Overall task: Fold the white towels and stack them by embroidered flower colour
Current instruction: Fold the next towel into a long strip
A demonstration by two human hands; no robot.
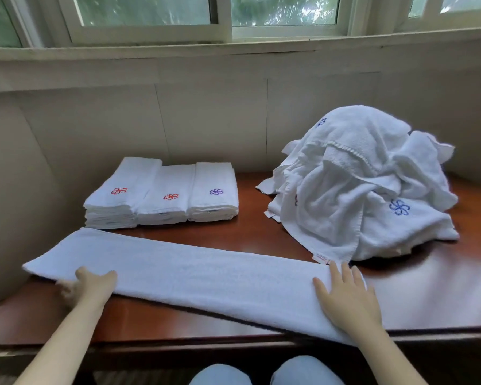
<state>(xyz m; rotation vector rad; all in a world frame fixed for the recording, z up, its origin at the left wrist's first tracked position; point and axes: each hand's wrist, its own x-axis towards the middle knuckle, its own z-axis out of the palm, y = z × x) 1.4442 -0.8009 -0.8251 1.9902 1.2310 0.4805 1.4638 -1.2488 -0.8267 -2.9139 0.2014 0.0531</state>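
A white towel (200,276), folded into a long strip, lies across the front of the wooden table (250,232). My left hand (90,284) grips its near edge toward the left end, thumb on top. My right hand (345,298) lies flat on its right end with straight fingers. Behind it sit three folded stacks: a taller one with a red flower (114,195), a second with a red flower (167,202) and one with a purple flower (214,195). A heap of unfolded towels (364,184) with blue flowers stands at the right.
A pale wall (211,120) and a window sill (233,48) run close behind the table. A curved pale surface (11,190) borders the left side. The table's dark front edge (233,348) is just above my knees (261,373).
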